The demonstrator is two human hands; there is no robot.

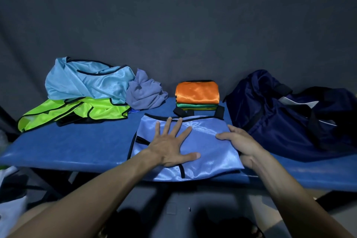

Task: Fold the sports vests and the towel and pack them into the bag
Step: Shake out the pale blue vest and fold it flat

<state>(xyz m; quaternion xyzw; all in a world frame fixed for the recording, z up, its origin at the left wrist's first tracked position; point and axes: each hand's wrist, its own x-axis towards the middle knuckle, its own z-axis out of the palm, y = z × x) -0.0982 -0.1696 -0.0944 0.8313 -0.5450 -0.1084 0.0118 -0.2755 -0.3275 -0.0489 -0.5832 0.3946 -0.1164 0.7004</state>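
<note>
While the left hand (170, 147) pressed flat and open on the blue vest (193, 141) at the bench (77, 147) front, the right hand (239, 141) gripped its edge — thin, slippery cloth, best held by hems.

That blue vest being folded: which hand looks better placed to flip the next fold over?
Probably the right hand: it grips the blue vest at its right edge, while the left hand presses flat on its middle.
</note>
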